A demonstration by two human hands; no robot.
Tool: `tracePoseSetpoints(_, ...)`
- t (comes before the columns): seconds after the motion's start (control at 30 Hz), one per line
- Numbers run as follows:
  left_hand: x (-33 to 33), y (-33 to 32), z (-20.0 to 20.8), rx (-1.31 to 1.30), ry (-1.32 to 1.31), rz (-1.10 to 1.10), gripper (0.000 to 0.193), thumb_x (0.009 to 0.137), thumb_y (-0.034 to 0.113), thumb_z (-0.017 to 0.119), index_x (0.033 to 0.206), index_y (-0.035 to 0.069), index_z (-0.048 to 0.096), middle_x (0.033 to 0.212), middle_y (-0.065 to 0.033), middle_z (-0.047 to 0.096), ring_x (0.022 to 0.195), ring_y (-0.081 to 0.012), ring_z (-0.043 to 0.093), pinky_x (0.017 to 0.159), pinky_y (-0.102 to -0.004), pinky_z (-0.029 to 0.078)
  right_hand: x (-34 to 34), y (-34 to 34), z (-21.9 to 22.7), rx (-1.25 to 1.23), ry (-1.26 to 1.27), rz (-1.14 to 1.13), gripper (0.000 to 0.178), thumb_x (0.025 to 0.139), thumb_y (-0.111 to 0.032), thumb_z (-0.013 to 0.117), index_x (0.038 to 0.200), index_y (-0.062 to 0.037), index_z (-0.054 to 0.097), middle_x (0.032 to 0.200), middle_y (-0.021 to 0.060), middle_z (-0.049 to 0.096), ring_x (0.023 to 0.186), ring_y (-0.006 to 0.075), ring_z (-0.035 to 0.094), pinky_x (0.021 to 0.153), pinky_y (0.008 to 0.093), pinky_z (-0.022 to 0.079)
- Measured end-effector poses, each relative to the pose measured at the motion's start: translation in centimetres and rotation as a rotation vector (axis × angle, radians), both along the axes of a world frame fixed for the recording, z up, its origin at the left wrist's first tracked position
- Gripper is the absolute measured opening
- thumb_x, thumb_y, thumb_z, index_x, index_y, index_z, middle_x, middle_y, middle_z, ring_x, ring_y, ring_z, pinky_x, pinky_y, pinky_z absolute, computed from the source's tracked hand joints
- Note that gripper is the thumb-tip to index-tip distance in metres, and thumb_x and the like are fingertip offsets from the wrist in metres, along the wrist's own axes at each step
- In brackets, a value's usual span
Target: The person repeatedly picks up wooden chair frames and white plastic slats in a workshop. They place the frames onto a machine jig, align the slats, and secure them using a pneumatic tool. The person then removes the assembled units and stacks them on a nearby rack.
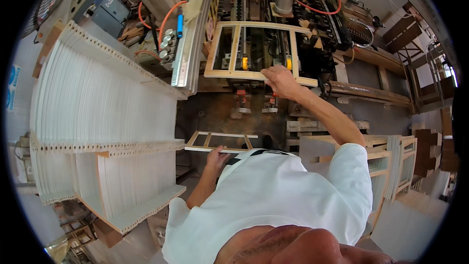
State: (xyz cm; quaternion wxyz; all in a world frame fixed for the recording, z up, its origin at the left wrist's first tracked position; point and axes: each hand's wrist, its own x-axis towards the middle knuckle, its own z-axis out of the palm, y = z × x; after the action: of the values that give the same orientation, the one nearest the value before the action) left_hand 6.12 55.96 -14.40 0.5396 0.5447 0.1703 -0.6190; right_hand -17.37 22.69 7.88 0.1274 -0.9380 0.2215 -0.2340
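Observation:
A light wooden frame (229, 74) with crosspieces lies across the machine (266, 44) ahead of me. My right hand (282, 82) reaches forward and grips its near rail right of the middle, fingers closed on the wood. Low by my waist, my left hand (215, 159) holds a second wooden frame (202, 148) by its near rail. That frame hangs over the floor, and its right end comes close to my shirt. Two yellow round parts (245, 62) of the machine show through the openings of the first frame.
On the left stand tall stacks of white slats (102, 93) with rows of holes along their edges. Beside the machine, a metal rail (188, 54) carries a blue cylinder (180, 26). More wooden frames (403, 161) lean at the right, near a pallet (305, 126). Orange hoses (337, 0) loop above.

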Motion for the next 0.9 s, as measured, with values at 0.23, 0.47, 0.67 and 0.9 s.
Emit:
tracePoseSetpoints(0.23,-0.5,-1.6,-1.2,-0.02,0.012,0.065,0.019,0.09,0.012,0.057,0.106,0.004,0.053,0.107,-0.0133,0.06,0.108,-0.0301,0.056,0.099,-0.0507,0.044,0.7,-6.0,-3.2,-0.053,-0.007,-0.066,0.033,0.075,-0.006,0.066,0.107,-0.0033,0.06,0.095,0.0116,0.061,0.089,0.0315,0.055,0.077,0.0425,0.042)
tracePoseSetpoints(0.47,-2.9,-2.5,-1.2,-0.036,-0.07,0.127,0.018,0.09,0.013,0.057,0.105,0.003,0.054,0.108,-0.0125,0.061,0.106,-0.0287,0.058,0.097,-0.0493,0.045,4.7,-14.2,-1.4,-0.465,0.265,-0.152,0.012,0.074,-0.01,0.064,0.084,-0.0041,0.065,0.088,0.009,0.055,0.088,0.0262,0.048,0.078,0.0366,0.037)
tracePoseSetpoints(0.67,-6.0,-1.9,-0.4,0.002,-0.078,0.245,0.018,0.09,0.013,0.057,0.103,0.002,0.055,0.104,-0.0105,0.062,0.105,-0.0291,0.058,0.1,-0.0467,0.045,7.7,-21.4,0.1,-0.661,0.6,-0.203,0.011,0.076,-0.014,0.063,0.084,-0.0111,0.071,0.091,0.0068,0.058,0.098,0.0254,0.048,0.084,0.0361,0.034)
tracePoseSetpoints(0.9,-8.9,0.5,-2.3,0.002,-0.075,0.411,0.021,0.092,0.015,0.054,0.104,-0.002,0.054,0.103,-0.0139,0.06,0.1,-0.0303,0.059,0.089,-0.0444,0.052,9.9,-26.7,-0.2,-0.661,0.709,-0.233,0.015,0.082,-0.016,0.06,0.091,-0.0133,0.072,0.099,0.0045,0.062,0.102,0.023,0.048,0.087,0.0357,0.033)
